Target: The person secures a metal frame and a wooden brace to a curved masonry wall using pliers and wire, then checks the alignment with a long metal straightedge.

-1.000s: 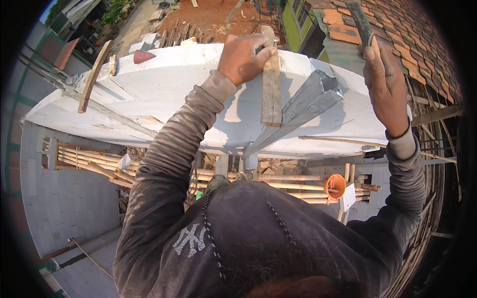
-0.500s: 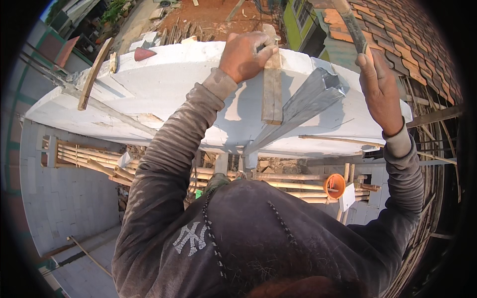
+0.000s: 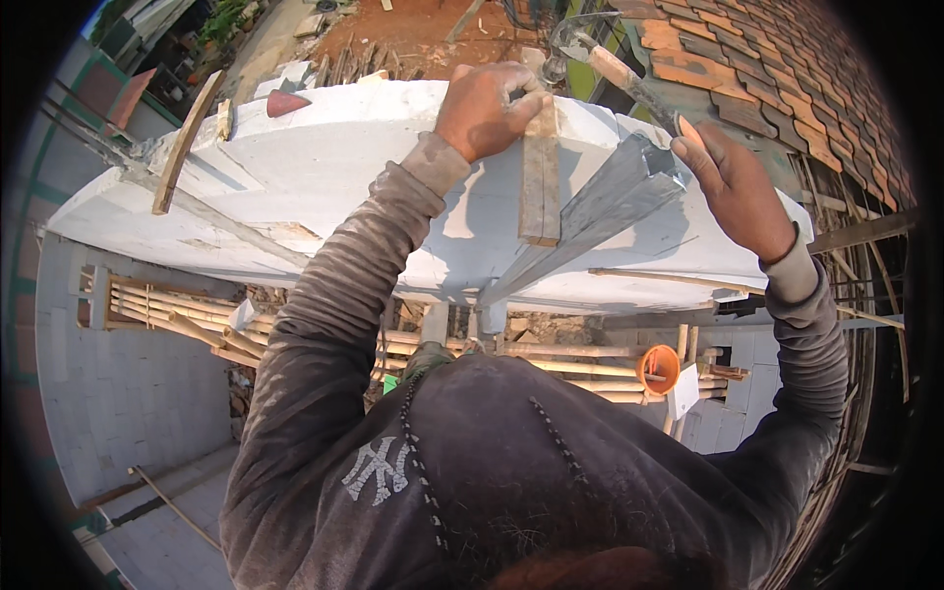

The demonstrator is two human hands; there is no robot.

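My left hand is closed at the top of the white block wall, thumb and finger pinched at the upper end of a wooden batten. What looks like a nail is between those fingertips, mostly hidden now. In my right hand is the handle of a hammer. Its metal head, blurred, is just beyond and to the right of my left fingertips. A grey metal channel leans against the wall between my hands, right of the batten.
Another wooden strip and a reddish wedge are on the wall's left part. Bamboo poles run below, with an orange bucket at the right. A tiled roof rises at the far right.
My right hand has swung the hammer down and leftward, bringing its head into view near my left fingertips. My left hand and the batten have stayed in place.
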